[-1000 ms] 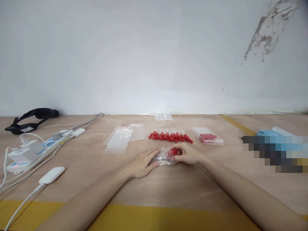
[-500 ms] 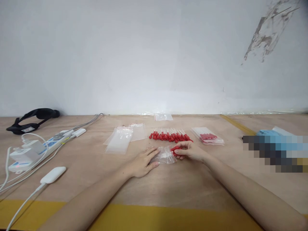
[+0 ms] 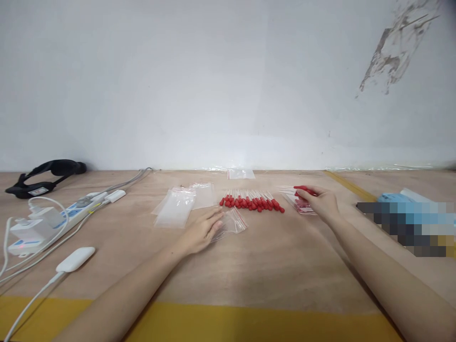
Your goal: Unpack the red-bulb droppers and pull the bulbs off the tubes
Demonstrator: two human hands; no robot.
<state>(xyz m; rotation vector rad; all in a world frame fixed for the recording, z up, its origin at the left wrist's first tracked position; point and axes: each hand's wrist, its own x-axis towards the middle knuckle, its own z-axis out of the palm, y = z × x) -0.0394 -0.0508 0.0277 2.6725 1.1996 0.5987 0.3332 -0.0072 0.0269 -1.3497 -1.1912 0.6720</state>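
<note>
Both hands are busy. My right hand [image 3: 320, 202] pinches what look like red-tipped sticks [image 3: 307, 190], right at the stack of packed bags [image 3: 301, 207]. My left hand [image 3: 202, 232] lies on a clear zip bag [image 3: 232, 222] on the tabletop [image 3: 249, 270]; I can't tell if it grips the bag or only rests there. A row of more sticks [image 3: 251, 201] lies between my hands, past the bag. I think the sticks are light and stiff, but thin enough to snap, so the fat red ends are best to hold. The bag looks soft and slippery; I'd hold it flat near its edge.
</note>
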